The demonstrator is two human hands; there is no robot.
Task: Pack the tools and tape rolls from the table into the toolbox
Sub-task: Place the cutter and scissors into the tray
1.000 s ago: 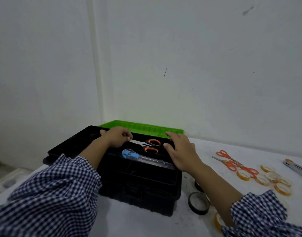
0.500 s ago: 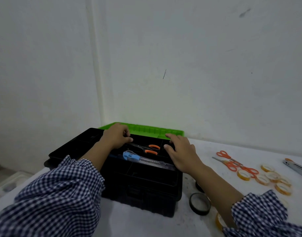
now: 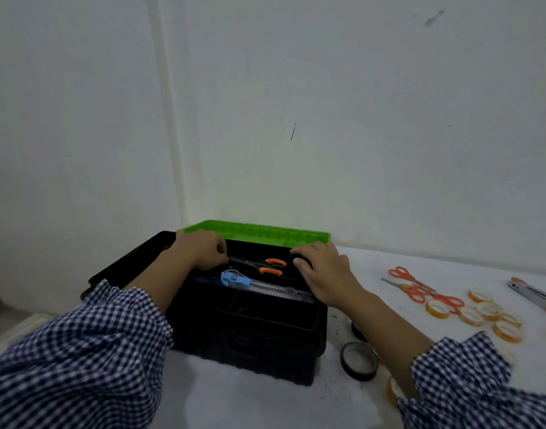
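Observation:
A black toolbox point(image 3: 250, 342) stands open in front of me, with a black divided tray point(image 3: 265, 308) on top. In the tray lie orange-handled scissors point(image 3: 273, 266) and a blue-headed utility knife point(image 3: 236, 278). My left hand point(image 3: 200, 252) is curled over the tray's left end, its fingers touching the scissors' blade tip. My right hand point(image 3: 324, 274) grips the tray's right end, thumb hooked into a compartment. On the table to the right lie more orange scissors point(image 3: 420, 289), several yellow tape rolls point(image 3: 482, 311), a black tape roll point(image 3: 358, 360) and a grey utility knife point(image 3: 531, 294).
A green lid or tray point(image 3: 259, 235) stands behind the toolbox against the white wall. A black flap point(image 3: 132, 258) of the box sticks out to the left. A second black roll point(image 3: 356, 331) and a yellow roll point(image 3: 394, 390) peek out beside my right forearm.
Both hands stay on the tray's ends. My left hand has shifted slightly toward the far rim, and the scissors and knife sit a little lower in the box.

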